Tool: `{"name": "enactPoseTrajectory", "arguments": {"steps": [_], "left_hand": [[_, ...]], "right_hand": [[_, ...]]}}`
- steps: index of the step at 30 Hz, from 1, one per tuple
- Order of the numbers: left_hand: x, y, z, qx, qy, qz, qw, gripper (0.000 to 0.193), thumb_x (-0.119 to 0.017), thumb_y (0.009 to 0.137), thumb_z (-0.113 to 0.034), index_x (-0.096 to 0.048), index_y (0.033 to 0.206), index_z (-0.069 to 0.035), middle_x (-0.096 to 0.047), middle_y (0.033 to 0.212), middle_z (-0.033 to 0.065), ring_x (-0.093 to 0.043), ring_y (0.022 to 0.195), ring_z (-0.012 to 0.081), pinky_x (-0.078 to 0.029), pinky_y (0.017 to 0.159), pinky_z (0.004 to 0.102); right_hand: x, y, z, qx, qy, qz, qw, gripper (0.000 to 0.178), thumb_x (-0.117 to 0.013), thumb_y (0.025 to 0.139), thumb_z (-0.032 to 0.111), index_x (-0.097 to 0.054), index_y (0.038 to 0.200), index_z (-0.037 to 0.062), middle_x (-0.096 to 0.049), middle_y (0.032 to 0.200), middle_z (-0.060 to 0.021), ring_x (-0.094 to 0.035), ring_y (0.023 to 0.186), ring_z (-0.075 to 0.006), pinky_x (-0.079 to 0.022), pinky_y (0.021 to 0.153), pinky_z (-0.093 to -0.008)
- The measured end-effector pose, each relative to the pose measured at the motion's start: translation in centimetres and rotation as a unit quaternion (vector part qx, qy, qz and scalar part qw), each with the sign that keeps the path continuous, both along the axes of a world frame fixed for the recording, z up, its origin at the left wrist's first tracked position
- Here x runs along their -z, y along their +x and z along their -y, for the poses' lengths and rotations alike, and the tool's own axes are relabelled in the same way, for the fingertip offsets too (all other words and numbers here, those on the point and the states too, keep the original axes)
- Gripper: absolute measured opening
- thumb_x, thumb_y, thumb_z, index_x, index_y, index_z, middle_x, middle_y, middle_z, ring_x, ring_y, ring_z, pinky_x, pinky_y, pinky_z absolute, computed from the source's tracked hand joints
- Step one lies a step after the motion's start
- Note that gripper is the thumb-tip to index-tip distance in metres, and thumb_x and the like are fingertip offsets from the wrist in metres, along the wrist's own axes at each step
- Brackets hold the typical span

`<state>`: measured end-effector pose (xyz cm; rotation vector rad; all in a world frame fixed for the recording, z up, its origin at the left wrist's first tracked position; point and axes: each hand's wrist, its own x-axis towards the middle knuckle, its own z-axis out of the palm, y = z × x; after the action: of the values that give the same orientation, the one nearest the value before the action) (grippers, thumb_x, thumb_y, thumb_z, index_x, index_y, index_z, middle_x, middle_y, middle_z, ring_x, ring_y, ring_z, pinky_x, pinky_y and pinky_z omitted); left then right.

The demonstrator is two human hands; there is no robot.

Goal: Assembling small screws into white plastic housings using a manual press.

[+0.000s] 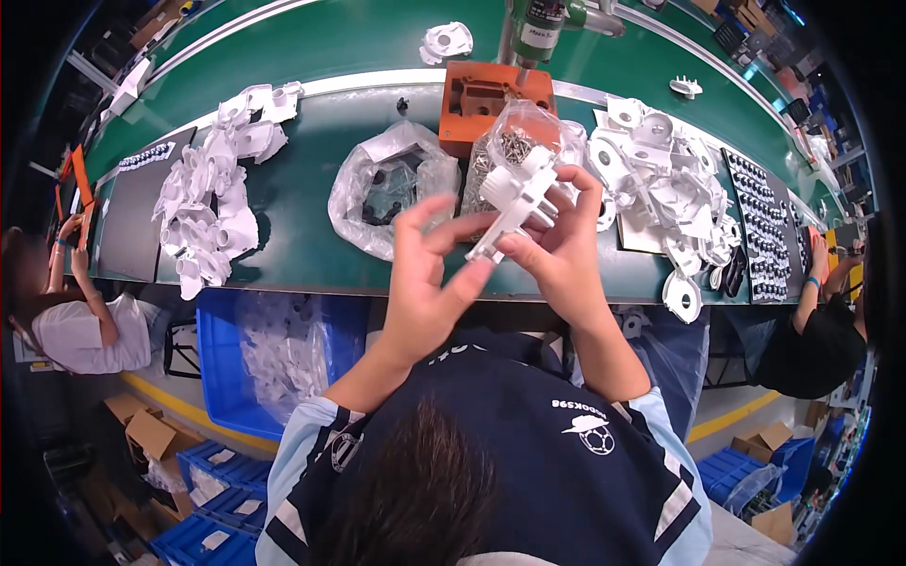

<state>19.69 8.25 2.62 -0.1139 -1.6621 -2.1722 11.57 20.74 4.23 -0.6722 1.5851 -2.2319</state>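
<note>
A white moulded plastic part with round bosses is held tilted above the front of the bench. My right hand grips it along its right side, thumb below and fingers behind. My left hand closes thumb and forefinger on its lower left end; its other fingers are spread. Just beyond the part lies a clear bag of metal screws, partly covered by it. To the left sits an open clear bag with small black pieces. An orange fixture block stands behind, under a green power screwdriver.
White plastic parts are heaped at the left and right. A tray of black pieces lies far right. A blue bin stands below the bench edge. Co-workers sit at left and right.
</note>
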Motion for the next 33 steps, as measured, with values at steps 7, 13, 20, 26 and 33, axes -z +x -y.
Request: {"name": "enactPoseTrajectory", "arguments": {"steps": [7,13,20,26,33], "left_hand": [[-1.9,1.3,1.1,-0.145,-0.319,-0.017,0.937,0.023,-0.061,0.082,-0.007,-0.055,0.103,0.002,-0.065,0.081,0.0139,-0.065,0.068,0.0205,-0.050,0.061,0.0275],[-2.5,0.7,1.2,-0.149,-0.405,-0.055,0.901,0.021,-0.060,0.083,-0.005,-0.055,0.101,0.003,-0.063,0.073,0.0119,-0.063,0.058,0.0225,-0.048,0.053,0.0287],[-2.4,0.0,0.6,-0.156,-0.305,-0.015,0.939,0.019,-0.060,0.081,-0.003,-0.058,0.098,0.004,-0.059,0.088,0.0145,-0.059,0.070,0.0240,-0.047,0.063,0.0290],[-3.4,-1.4,3.7,-0.201,-0.389,-0.078,0.896,0.019,-0.062,0.078,-0.003,-0.060,0.096,0.003,-0.061,0.083,0.0125,-0.058,0.067,0.0187,-0.047,0.061,0.0270],[-3.0,-9.8,10.1,-0.191,-0.542,-0.095,0.813,0.025,-0.060,0.079,-0.010,-0.059,0.102,0.000,-0.064,0.089,0.0139,-0.062,0.071,0.0282,-0.049,0.065,0.0337]], "right_hand": [[-1.0,-0.3,0.6,-0.008,0.083,-0.088,0.993,0.075,-0.078,0.070,0.017,-0.023,0.118,0.0040,-0.052,0.104,-0.0177,-0.058,0.095,-0.0194,-0.051,0.076,-0.0310],[-0.6,-1.6,0.5,-0.004,0.065,-0.118,0.991,0.064,-0.077,0.072,0.025,-0.035,0.115,0.0023,-0.057,0.098,-0.0099,-0.058,0.085,-0.0147,-0.048,0.072,-0.0264],[-0.5,-2.0,0.2,-0.004,0.119,-0.112,0.987,0.060,-0.074,0.076,0.027,-0.035,0.114,0.0013,-0.057,0.094,-0.0053,-0.056,0.082,-0.0111,-0.045,0.072,-0.0227],[-1.6,-3.5,-0.2,-0.047,0.120,-0.168,0.977,0.063,-0.072,0.078,0.026,-0.033,0.120,-0.0007,-0.055,0.092,-0.0082,-0.055,0.082,-0.0111,-0.045,0.070,-0.0231],[1.2,-8.0,0.7,0.196,0.250,-0.404,0.858,0.008,-0.057,0.083,0.007,-0.058,0.087,0.0012,-0.057,0.076,-0.0096,-0.056,0.066,-0.0195,-0.045,0.063,-0.0294]]}}
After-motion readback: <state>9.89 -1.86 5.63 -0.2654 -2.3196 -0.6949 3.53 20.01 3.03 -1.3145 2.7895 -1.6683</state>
